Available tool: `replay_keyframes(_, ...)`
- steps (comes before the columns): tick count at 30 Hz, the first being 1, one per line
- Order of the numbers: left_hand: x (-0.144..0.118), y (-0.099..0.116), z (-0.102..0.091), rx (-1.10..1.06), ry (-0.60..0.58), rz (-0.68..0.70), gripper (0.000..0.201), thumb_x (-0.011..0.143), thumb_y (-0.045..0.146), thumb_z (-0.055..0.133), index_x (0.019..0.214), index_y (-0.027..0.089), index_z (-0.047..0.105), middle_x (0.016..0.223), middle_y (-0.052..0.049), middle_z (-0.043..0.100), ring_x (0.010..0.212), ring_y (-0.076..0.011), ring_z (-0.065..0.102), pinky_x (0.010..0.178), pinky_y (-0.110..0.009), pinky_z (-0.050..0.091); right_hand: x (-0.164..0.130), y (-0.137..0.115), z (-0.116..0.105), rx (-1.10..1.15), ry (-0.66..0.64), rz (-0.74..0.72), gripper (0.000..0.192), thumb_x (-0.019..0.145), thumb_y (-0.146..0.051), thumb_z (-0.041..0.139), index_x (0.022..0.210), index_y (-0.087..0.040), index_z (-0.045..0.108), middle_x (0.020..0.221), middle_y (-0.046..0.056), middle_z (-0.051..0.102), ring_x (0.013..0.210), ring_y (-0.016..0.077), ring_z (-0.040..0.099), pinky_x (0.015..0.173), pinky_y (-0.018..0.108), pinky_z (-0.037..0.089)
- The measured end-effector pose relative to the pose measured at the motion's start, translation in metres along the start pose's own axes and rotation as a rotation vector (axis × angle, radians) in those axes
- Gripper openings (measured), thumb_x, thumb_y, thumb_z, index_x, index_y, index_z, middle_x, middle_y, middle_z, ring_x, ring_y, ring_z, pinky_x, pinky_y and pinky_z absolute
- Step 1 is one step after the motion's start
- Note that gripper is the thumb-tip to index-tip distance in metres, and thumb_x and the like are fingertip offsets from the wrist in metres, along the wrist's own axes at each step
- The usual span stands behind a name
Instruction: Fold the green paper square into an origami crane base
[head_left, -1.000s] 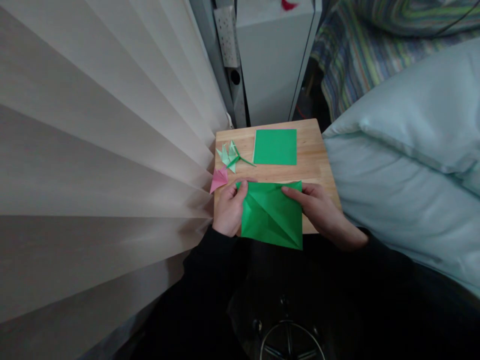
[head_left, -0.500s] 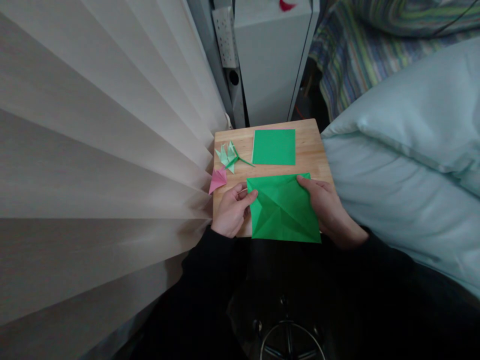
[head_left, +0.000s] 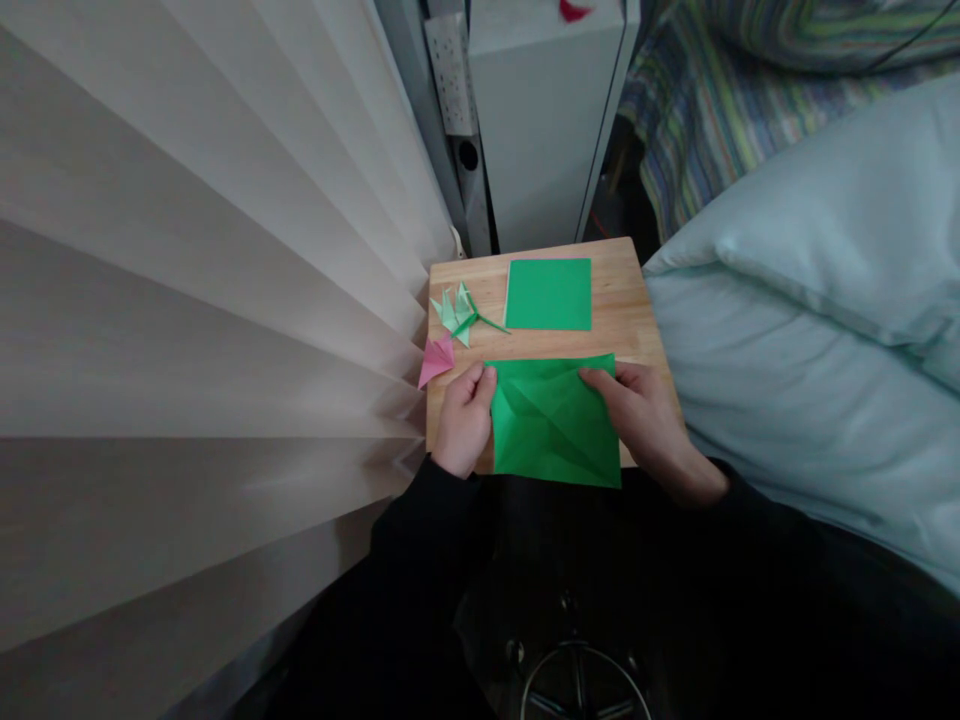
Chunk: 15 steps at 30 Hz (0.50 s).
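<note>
1. Currently, the creased green sheet is held up over the near part of the wooden table, its lower edge reaching just past the table's near edge in this view.
2. The left hand pinches the sheet's upper left corner, thumb on top, fingers curled in behind. The right hand grips near the upper right corner, thumb pressed on the face, fingers mostly hidden underneath.
3. Bare wood shows as a narrow band between the sheet and the flat green paper at the far side, and as a wider strip to that paper's right.
4. At the table's left lie a pale green folded piece, its darker stem ending just beside the flat paper's near left corner, and a pink folded piece, near the left hand, with a tip past the table edge.
5. A pleated curtain crowds the left edge; light blue bedding bulges along the right; a pale cabinet stands beyond the far edge, closing off that side.
6. Dark marks on the white panel beside the cabinet are too small to make out.
</note>
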<state>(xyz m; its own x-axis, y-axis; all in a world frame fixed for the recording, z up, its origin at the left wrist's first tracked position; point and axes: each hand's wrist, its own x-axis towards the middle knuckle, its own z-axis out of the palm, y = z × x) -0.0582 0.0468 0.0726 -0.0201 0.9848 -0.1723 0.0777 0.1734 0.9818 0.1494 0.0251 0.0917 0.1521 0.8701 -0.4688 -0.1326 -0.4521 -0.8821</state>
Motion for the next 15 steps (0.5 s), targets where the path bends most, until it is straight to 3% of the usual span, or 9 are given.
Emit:
replay_keyframes(7, 0.000, -0.005, -0.002, 0.044, -0.002, 0.045, 0.043, 0.098, 0.047, 0.059, 0.066, 0.021, 0.048, 0.065, 0.003, 0.040, 0.062, -0.0136, 0.035, 0.060, -0.028, 0.030, -0.003, 0.000, 0.006, 0.043, -0.071, -0.007, 0.030, 0.077, -0.049, 0.077, 0.065, -0.024, 0.066, 0.065, 0.003, 0.069, 0.063, 0.0198, 0.064, 0.061, 0.034, 0.051)
replay_keyframes(11, -0.001, -0.004, 0.000, -0.030, -0.004, 0.046, 0.031, 0.097, 0.038, 0.061, 0.072, 0.020, 0.054, 0.069, 0.002, 0.047, 0.065, -0.0140, 0.041, 0.064, -0.028, 0.035, -0.003, 0.002, 0.010, 0.105, -0.057, 0.060, 0.027, 0.072, -0.047, 0.079, 0.065, -0.022, 0.069, 0.066, 0.003, 0.071, 0.058, 0.0173, 0.061, 0.059, 0.032, 0.049)
replay_keyframes(15, 0.002, -0.002, -0.001, 0.052, 0.051, 0.100, 0.023, 0.095, 0.029, 0.062, 0.074, 0.020, 0.061, 0.071, 0.002, 0.052, 0.069, -0.0146, 0.045, 0.069, -0.027, 0.037, -0.003, 0.002, 0.010, 0.118, -0.029, 0.070, 0.023, 0.073, -0.040, 0.077, 0.061, -0.022, 0.070, 0.062, 0.003, 0.070, 0.056, 0.0160, 0.059, 0.054, 0.030, 0.046)
